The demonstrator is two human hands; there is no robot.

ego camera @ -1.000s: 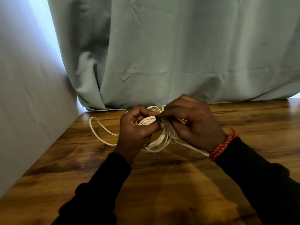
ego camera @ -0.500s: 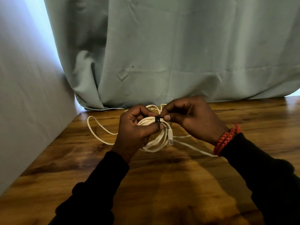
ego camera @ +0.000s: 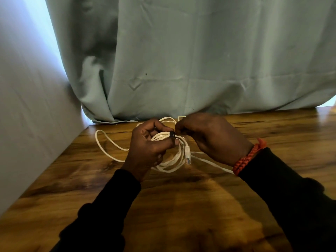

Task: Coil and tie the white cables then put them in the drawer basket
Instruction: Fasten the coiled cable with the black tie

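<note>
Two hands work above a wooden table (ego camera: 181, 206): the left hand (ego camera: 147, 150) grips a coiled white cable (ego camera: 172, 160), while the right hand (ego camera: 211, 137) pinches a black tie (ego camera: 172, 134) wrapped around the coil, near a far curtain (ego camera: 181, 60).

Cable coil (ego camera: 171, 160) at the far middle of the worktop (ego camera: 181, 206), held between the hands: left hand (ego camera: 147, 150) on its left side, right hand (ego camera: 211, 139) on its right. Tie (ego camera: 172, 134) on top of the bundle, between both thumbs. Plug (ego camera: 188, 155) hangs right of centre. One loop (ego camera: 105, 146) trails left (lying on the worktop). Curtain (ego camera: 181, 60) behind; wall (ego camera: 27, 124) to the left.
</note>
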